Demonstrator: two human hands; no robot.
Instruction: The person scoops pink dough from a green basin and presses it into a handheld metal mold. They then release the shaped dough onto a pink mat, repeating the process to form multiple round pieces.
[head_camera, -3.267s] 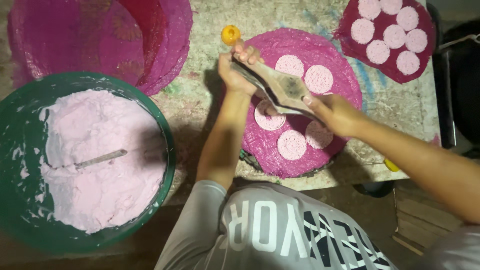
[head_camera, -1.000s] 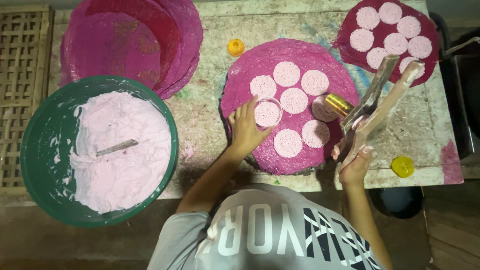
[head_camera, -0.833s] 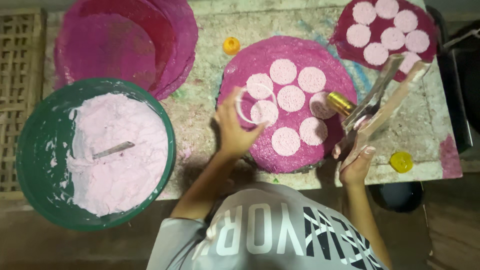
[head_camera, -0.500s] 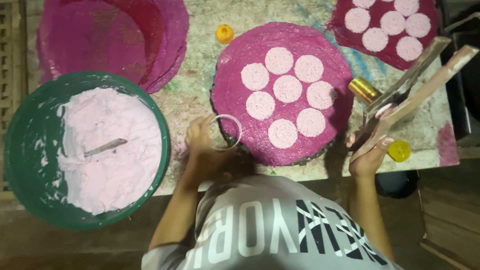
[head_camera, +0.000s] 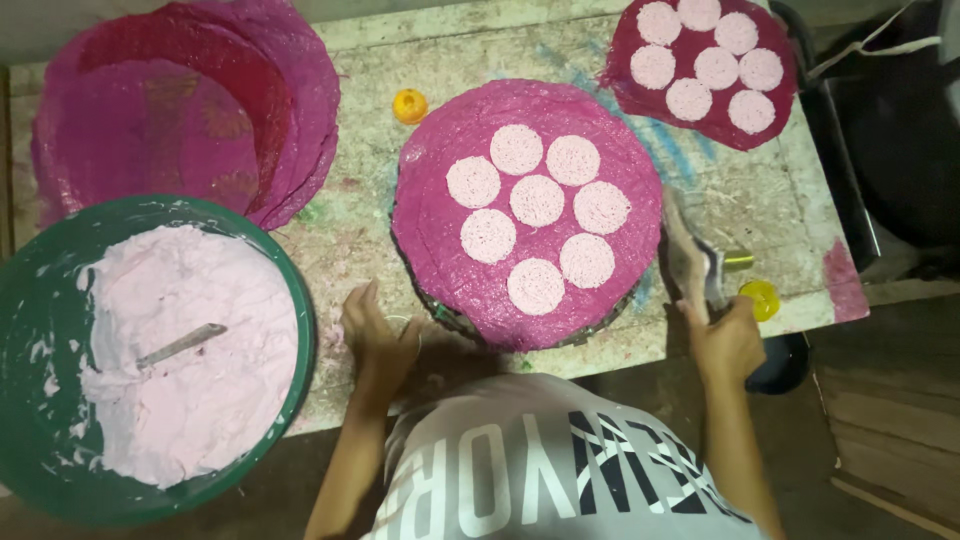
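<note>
Right hand (head_camera: 728, 340) around flat scraper (head_camera: 692, 262)

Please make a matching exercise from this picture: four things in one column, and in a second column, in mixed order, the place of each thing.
Things:
1. green bowl of pink paste
2. orange cap
3. yellow cap
4. stack of empty pink mats

Places:
A. far left corner of the table
B. beside the right hand
C. near left, a metal tool lying in it
D. just beyond the middle mat, on its left

Pairs: 1-C, 2-D, 3-B, 4-A
</note>
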